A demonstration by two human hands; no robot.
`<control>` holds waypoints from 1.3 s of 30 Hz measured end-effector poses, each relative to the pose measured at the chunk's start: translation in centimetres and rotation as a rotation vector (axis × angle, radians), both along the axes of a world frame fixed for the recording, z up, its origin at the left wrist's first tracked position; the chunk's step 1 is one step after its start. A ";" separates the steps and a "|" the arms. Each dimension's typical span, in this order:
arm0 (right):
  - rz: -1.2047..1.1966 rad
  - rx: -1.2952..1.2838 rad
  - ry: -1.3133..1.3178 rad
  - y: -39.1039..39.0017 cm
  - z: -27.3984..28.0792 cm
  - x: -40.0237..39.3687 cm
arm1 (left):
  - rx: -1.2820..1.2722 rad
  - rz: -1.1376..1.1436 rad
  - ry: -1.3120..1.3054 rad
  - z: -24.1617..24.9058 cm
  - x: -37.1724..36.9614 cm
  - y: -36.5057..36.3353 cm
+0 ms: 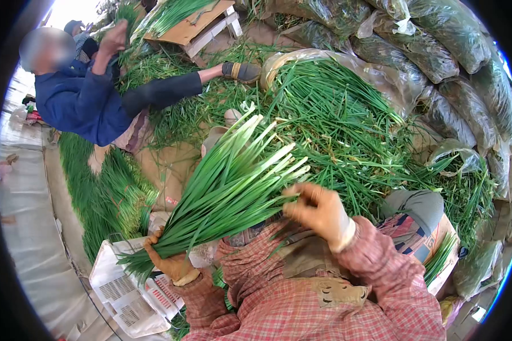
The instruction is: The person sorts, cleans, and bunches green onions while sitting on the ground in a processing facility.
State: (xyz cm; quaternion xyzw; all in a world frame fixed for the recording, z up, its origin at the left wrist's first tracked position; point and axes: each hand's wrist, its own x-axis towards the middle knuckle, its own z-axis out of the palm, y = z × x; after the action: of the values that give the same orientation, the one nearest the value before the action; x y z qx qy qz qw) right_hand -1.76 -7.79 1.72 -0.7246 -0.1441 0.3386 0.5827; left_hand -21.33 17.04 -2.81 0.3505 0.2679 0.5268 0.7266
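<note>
A large bunch of garlic chives (pixel 227 187) lies slanted across my lap, pale stem ends up to the right and green leaf tips down to the left. My left hand (pixel 173 262), in a tan glove, wraps round the bunch near its leaf tips. At the stem side, my right hand (pixel 318 215), also gloved, has its fingers curled together at the bunch's right edge. A thin chive leaf runs into those fingertips. Below my left hand stands a white plastic crate (pixel 111 273) with slotted sides.
Loose chives (pixel 347 165) cover the floor ahead, beside an open plastic sack of chives (pixel 330 85). Filled bags (pixel 426 51) are stacked at upper right. Tied bundles (pixel 116 190) lie at left. A co-worker (pixel 91 102) sits at upper left near a low wooden table (pixel 188 25).
</note>
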 end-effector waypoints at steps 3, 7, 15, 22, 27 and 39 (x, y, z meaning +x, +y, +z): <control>-0.229 0.043 0.000 2.0 -4.6 1.1 | -0.003 -0.051 -0.024 -0.4 -0.6 0.1; -0.292 0.218 0.191 4.4 -5.7 0.4 | -0.050 -0.057 -0.030 0.1 -0.6 -0.2; -0.291 0.087 0.038 -3.5 -5.6 1.4 | -0.077 -0.064 -0.003 -0.1 -0.4 0.0; -0.299 -0.880 -1.216 -10.4 -2.4 7.9 | -0.083 -0.054 -0.016 -0.8 -0.6 0.8; 0.084 -0.306 -1.057 0.0 -1.8 3.4 | -0.017 -0.059 -0.009 -0.9 -0.4 0.9; -0.394 0.401 0.351 -7.1 -9.1 6.6 | -0.019 -0.141 -0.142 -2.0 0.6 2.7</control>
State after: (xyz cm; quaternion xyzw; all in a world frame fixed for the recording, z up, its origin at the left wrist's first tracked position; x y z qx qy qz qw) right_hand 4.82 -14.93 -7.36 -0.5399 0.0376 0.3039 0.7840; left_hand -20.76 19.74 -4.82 0.3232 0.1952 0.4952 0.7824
